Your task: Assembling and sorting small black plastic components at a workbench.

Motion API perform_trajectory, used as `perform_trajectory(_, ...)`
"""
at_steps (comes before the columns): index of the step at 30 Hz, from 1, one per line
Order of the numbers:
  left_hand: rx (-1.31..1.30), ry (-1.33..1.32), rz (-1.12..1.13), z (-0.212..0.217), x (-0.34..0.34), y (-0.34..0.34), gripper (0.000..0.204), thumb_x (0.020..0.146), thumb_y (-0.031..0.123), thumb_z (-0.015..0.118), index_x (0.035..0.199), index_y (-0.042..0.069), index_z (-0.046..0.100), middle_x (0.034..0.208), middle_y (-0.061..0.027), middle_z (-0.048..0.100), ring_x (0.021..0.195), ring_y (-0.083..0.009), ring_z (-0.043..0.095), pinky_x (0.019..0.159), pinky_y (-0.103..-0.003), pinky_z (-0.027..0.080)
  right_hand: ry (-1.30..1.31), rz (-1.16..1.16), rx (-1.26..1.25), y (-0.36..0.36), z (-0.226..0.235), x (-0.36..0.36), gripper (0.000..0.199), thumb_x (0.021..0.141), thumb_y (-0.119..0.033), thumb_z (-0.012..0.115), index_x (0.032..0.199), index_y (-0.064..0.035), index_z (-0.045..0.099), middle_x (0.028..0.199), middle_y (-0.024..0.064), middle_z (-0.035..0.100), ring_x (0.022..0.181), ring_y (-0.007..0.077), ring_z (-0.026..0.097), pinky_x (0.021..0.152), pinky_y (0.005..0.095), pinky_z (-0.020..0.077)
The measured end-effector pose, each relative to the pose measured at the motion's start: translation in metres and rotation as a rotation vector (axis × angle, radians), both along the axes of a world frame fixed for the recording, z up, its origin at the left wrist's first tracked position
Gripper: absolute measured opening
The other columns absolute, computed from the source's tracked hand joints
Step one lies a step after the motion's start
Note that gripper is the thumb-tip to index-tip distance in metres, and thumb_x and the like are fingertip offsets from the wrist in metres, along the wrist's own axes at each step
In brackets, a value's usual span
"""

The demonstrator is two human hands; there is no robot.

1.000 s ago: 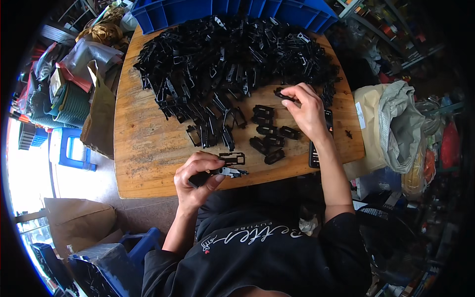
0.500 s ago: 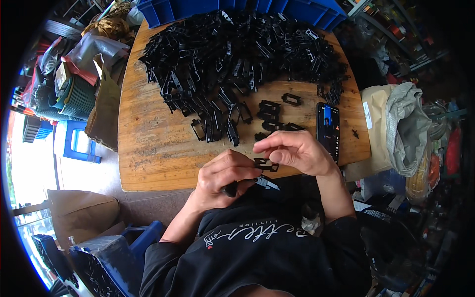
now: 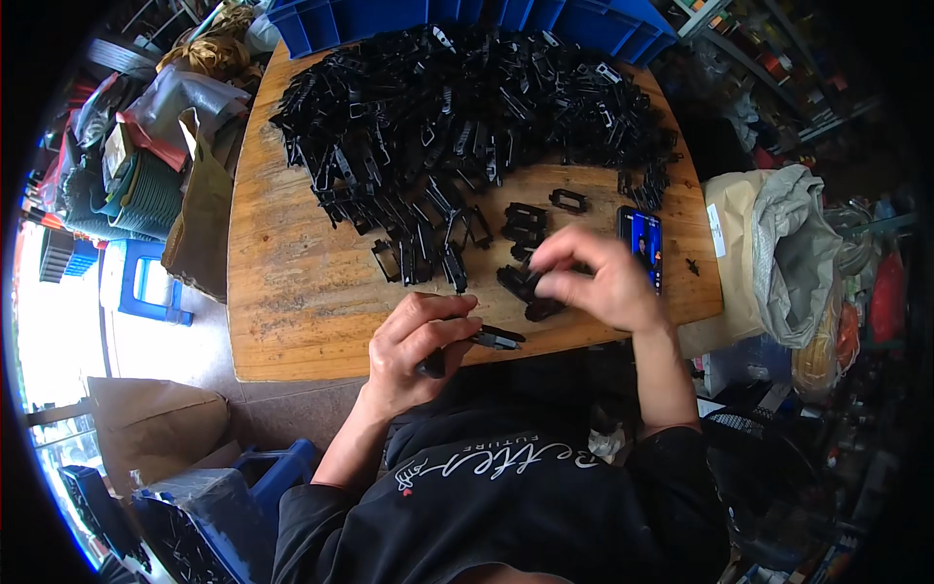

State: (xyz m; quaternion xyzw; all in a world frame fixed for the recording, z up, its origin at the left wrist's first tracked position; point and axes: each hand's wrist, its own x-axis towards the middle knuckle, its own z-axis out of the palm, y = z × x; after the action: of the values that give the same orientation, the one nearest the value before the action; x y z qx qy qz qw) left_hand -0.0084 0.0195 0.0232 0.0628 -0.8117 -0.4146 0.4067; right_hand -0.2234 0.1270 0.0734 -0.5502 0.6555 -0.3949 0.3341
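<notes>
My left hand is closed around a black-handled tool, apparently a knife. Its dark grip shows below the fingers and its metal end points right over the table's front edge. My right hand, blurred by motion, hovers at a small group of black plastic frames with thumb and fingers apart. One dark frame lies just under the thumb; whether a fingertip touches it cannot be made out. Beyond both hands spreads a large heap of black plastic frames, with a single frame set apart.
Along the wooden table's far edge stands a blue crate. A lit phone lies at the right edge, near a small dark piece. Sacks stand to the right; a blue stool and cardboard are on the left.
My right hand has moved up and away from my left, to the small group of frames. The rectangular frame at my left fingertips is gone from there. My left hand has shifted slightly left with the tool.
</notes>
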Motion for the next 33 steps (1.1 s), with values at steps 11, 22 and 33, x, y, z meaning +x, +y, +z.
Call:
perform_trajectory(11,0.074,-0.012,0.023,-0.004,0.004,-0.002,0.028,0.061,-0.008,0.067,0.087,0.001,0.062,0.092,-0.0145,0.063,0.081,-0.0236,0.061,0.069,-0.030,0.049,0.735,-0.220,-0.123,-0.018,-0.034,-0.069,0.029,0.070,-0.003,0.068,0.099,-0.0021,0.060,0.091,0.0086,0.061,0.088,0.0232,0.056,0.078,0.0320,0.0460)
perform_trajectory(22,0.119,-0.022,0.060,-0.006,0.008,-0.004,0.032,0.060,-0.009,0.067,0.088,0.004,0.063,0.092,-0.0111,0.064,0.083,-0.0243,0.062,0.071,-0.031,0.049,0.692,-0.250,-0.095,-0.016,-0.039,-0.076,0.031,0.072,-0.009,0.069,0.100,-0.0015,0.061,0.094,0.0104,0.061,0.089,0.0238,0.056,0.079,0.0329,0.0455)
perform_trajectory(33,0.098,-0.012,0.052,-0.009,0.009,-0.003,0.031,0.060,-0.008,0.068,0.088,0.002,0.062,0.092,-0.0128,0.064,0.082,-0.0242,0.061,0.070,-0.031,0.049,0.531,-0.274,0.066,-0.025,-0.040,-0.076,0.026,0.069,-0.009,0.070,0.093,-0.0024,0.062,0.087,0.0086,0.061,0.081,0.0208,0.057,0.073,0.0309,0.0460)
